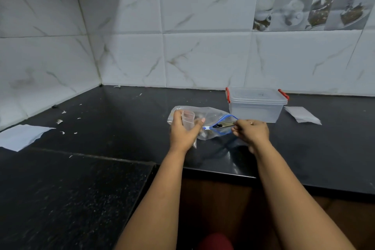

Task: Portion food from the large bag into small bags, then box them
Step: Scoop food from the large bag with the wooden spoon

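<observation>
A large clear zip bag (pixel 211 119) with a blue seal lies on the black counter (pixel 121 128), its mouth open toward the right and dark food inside. My left hand (pixel 183 130) holds a small clear bag (pixel 188 121) upright against the large bag's left side. My right hand (pixel 250 131) pinches the blue rim of the large bag's mouth. A clear plastic box (pixel 256 105) with red clips and its lid on stands just behind, to the right.
White paper (pixel 302 114) lies right of the box, and another white sheet (pixel 22 136) lies at the far left. Small pale scraps (pixel 59 121) dot the counter's left part. Tiled walls meet in a corner at the back left. The counter edge runs below my forearms.
</observation>
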